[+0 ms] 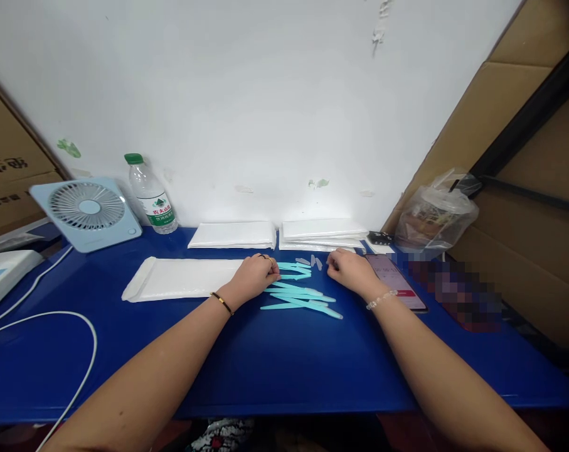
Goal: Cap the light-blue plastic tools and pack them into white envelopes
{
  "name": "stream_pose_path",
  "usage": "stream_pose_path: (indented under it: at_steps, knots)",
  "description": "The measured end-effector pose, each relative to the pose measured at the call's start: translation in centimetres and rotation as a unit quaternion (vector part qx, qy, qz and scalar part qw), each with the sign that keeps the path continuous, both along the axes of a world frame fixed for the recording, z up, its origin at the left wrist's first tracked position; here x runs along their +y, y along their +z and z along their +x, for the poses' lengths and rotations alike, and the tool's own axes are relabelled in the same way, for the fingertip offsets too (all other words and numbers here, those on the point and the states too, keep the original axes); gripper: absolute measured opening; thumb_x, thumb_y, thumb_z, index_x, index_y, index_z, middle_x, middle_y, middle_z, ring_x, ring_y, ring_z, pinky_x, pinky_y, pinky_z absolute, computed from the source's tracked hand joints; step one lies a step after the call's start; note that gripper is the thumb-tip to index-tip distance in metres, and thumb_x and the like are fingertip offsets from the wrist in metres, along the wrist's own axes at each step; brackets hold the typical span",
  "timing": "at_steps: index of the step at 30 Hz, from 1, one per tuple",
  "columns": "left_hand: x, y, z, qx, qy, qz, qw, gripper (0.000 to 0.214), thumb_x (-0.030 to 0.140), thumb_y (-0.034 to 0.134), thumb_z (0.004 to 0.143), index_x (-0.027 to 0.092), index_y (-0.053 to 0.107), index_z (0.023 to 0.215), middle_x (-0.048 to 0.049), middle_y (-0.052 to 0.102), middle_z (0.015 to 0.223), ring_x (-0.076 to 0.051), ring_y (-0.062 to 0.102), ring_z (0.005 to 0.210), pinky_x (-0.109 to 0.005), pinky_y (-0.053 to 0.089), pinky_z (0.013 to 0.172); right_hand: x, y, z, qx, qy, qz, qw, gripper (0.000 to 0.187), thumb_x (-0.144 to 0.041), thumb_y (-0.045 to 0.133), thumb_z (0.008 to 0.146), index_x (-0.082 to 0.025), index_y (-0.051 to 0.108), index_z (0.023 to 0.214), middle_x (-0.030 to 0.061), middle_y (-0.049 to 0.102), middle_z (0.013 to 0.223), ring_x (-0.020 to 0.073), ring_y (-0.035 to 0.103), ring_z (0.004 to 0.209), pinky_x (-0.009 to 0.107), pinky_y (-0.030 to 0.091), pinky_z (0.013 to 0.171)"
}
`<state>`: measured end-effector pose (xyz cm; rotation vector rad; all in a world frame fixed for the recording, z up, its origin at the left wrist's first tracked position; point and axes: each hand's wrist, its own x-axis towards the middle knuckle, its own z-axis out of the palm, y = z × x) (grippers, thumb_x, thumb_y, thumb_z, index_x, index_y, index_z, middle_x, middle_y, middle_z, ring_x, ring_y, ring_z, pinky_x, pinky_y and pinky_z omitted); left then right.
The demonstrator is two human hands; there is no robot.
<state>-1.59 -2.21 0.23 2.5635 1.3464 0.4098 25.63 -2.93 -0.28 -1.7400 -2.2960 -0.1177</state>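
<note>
My left hand [255,276] is closed in a pinch at the left ends of slim turquoise sticks [294,267] that look like eyebrow razors; one appears to be between its fingertips. Just below it, several more turquoise razors [303,298] lie loosely across one another on the blue table. Small grey translucent covers [316,262] rest between my two hands, near the razors' far side. My right hand [350,271] is closed, thumb and fingers together, to the right of these covers. Whatever its fingertips hold is too small to make out.
A white padded envelope [180,278] lies beneath my left hand's side of the blue table [284,370]. More white packets [232,234] sit along the wall. A fan [89,210], water bottle [152,194] and white cable [93,339] are left; a phone [397,282] and bagged cup [435,216] are right.
</note>
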Motion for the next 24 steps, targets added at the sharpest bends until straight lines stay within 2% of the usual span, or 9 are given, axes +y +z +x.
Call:
stream_pose_path:
  at_steps: [2, 4, 7, 10, 12, 16, 19, 24]
  knots:
    - [0.0, 0.0, -0.2, -0.017, 0.002, -0.011, 1.000, 0.015, 0.030, 0.056, 0.082, 0.020, 0.063, 0.073, -0.0022, 0.066, 0.078, -0.019, 0.057, 0.079, -0.028, 0.040, 0.068, -0.1, 0.1, 0.0, 0.054, 0.021, -0.008, 0.998, 0.008, -0.019, 0.051, 0.079, -0.019, 0.059, 0.078, 0.0059, 0.063, 0.081, 0.0170, 0.056, 0.070, 0.026, 0.038, 0.060]
    - [0.0, 0.1, -0.3, -0.040, 0.008, -0.028, 0.999, 0.015, 0.032, 0.054, 0.083, 0.020, 0.061, 0.076, -0.0012, 0.065, 0.075, -0.018, 0.058, 0.074, -0.027, 0.040, 0.064, -0.3, 0.1, 0.1, 0.157, 0.056, -0.040, 0.985, 0.011, -0.022, 0.049, 0.082, -0.019, 0.059, 0.083, 0.0038, 0.063, 0.077, 0.0157, 0.056, 0.066, 0.026, 0.041, 0.061]
    - [0.0, 0.2, -0.4, -0.073, 0.018, -0.054, 0.996, 0.015, 0.034, 0.051, 0.085, 0.021, 0.058, 0.083, 0.0002, 0.065, 0.074, -0.016, 0.059, 0.068, -0.025, 0.039, 0.059, -0.7, 0.4, -0.1, 0.341, 0.098, -0.122, 0.927, 0.022, -0.036, 0.050, 0.085, -0.019, 0.060, 0.098, 0.0011, 0.062, 0.072, 0.0136, 0.057, 0.059, 0.026, 0.045, 0.056]
    - [-0.1, 0.3, -0.3, -0.082, 0.017, -0.052, 0.995, 0.016, 0.036, 0.050, 0.085, 0.021, 0.056, 0.084, 0.0008, 0.065, 0.073, -0.015, 0.058, 0.066, -0.024, 0.038, 0.058, -1.2, 0.8, -0.5, 0.453, 0.100, -0.168, 0.870, 0.031, -0.043, 0.059, 0.080, -0.018, 0.062, 0.097, 0.0017, 0.063, 0.072, 0.0120, 0.056, 0.055, 0.024, 0.044, 0.048]
    - [-0.1, 0.4, -0.3, -0.078, 0.018, -0.042, 0.996, 0.015, 0.035, 0.050, 0.085, 0.021, 0.056, 0.083, 0.0012, 0.064, 0.073, -0.015, 0.058, 0.065, -0.024, 0.038, 0.058, -1.3, 1.0, -0.7, 0.481, 0.100, -0.177, 0.853, 0.032, -0.045, 0.063, 0.078, -0.017, 0.065, 0.094, 0.0026, 0.064, 0.071, 0.0121, 0.058, 0.057, 0.025, 0.047, 0.051]
    - [-0.3, 0.6, -0.2, -0.072, 0.024, -0.045, 0.996, 0.015, 0.035, 0.049, 0.085, 0.021, 0.056, 0.084, 0.0012, 0.063, 0.071, -0.015, 0.058, 0.065, -0.025, 0.038, 0.059, -1.2, 0.9, -0.7, 0.511, 0.112, -0.198, 0.829, 0.042, -0.046, 0.068, 0.074, -0.016, 0.065, 0.103, 0.0047, 0.068, 0.075, 0.0155, 0.064, 0.068, 0.031, 0.054, 0.066]
    - [-0.3, 0.6, -0.2, -0.071, 0.026, -0.048, 0.996, 0.016, 0.035, 0.049, 0.085, 0.021, 0.056, 0.084, 0.0011, 0.063, 0.071, -0.016, 0.058, 0.066, -0.025, 0.039, 0.060, -1.1, 0.8, -0.6, 0.527, 0.100, -0.209, 0.818, 0.042, -0.049, 0.068, 0.074, -0.015, 0.065, 0.098, 0.0053, 0.068, 0.077, 0.0159, 0.066, 0.065, 0.030, 0.055, 0.061]
    - [-0.1, 0.3, -0.3, -0.079, 0.021, -0.045, 0.996, 0.015, 0.035, 0.050, 0.085, 0.022, 0.056, 0.083, 0.0013, 0.065, 0.074, -0.015, 0.059, 0.067, -0.025, 0.038, 0.059, -1.1, 0.7, -0.9, 0.526, 0.086, -0.210, 0.820, 0.038, -0.052, 0.066, 0.075, -0.014, 0.064, 0.078, 0.0036, 0.066, 0.066, 0.0135, 0.064, 0.054, 0.027, 0.053, 0.052]
